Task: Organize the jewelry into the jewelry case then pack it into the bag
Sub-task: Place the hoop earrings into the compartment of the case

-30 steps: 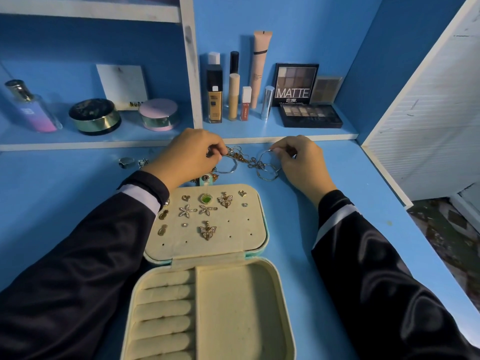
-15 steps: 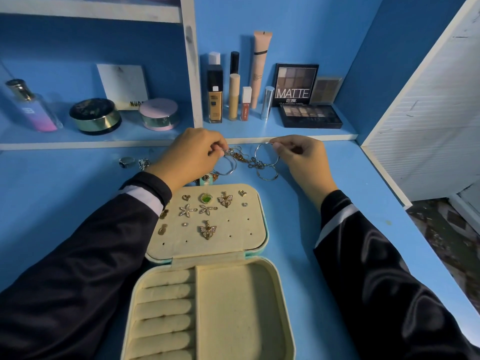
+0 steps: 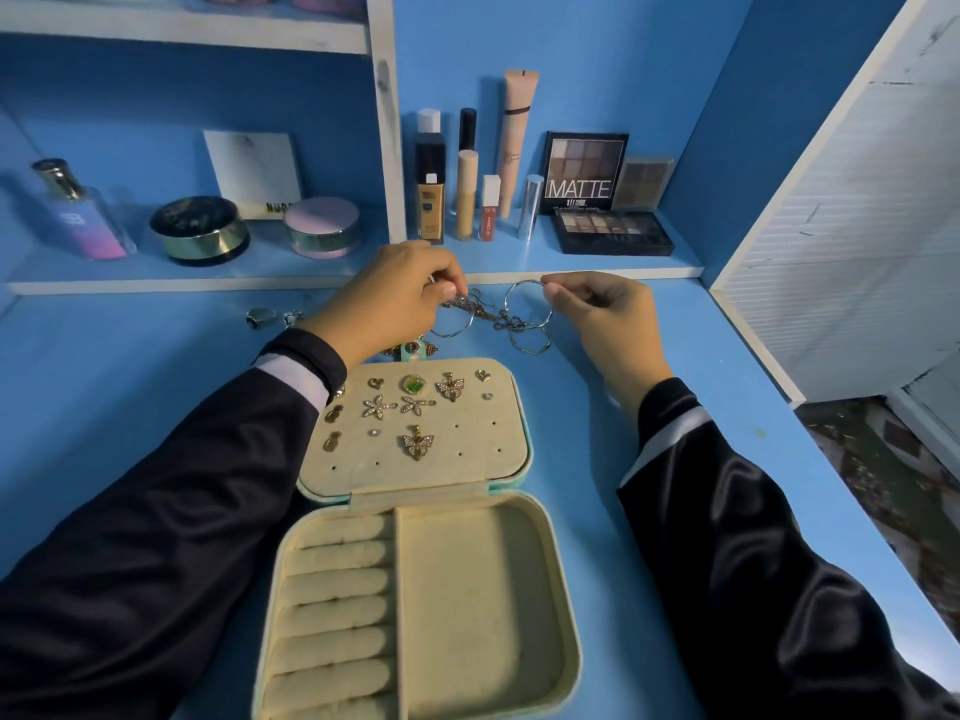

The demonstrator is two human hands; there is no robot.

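Observation:
An open cream jewelry case (image 3: 550, 615) lies on the blue table in front of me. Its lid panel (image 3: 478, 459) carries several pinned earrings and pendants. Just beyond the lid sits a tangle of silver hoops and chains (image 3: 498, 319). My left hand (image 3: 395, 298) pinches the left end of the tangle. My right hand (image 3: 602, 309) pinches a large silver hoop (image 3: 524, 304) at its top, lifted off the table. The case's ring rolls and its right compartment hold nothing. No bag is in view.
Two rings (image 3: 260, 318) lie on the table at the left. The low shelf behind holds a perfume bottle (image 3: 78, 210), round jars (image 3: 200, 228), makeup tubes (image 3: 467, 194) and eyeshadow palettes (image 3: 610, 231). A white wall panel (image 3: 841, 252) bounds the right side.
Both hands have risen slightly from the table. My right hand has lifted the large hoop upright, and the chains now stretch between the two hands.

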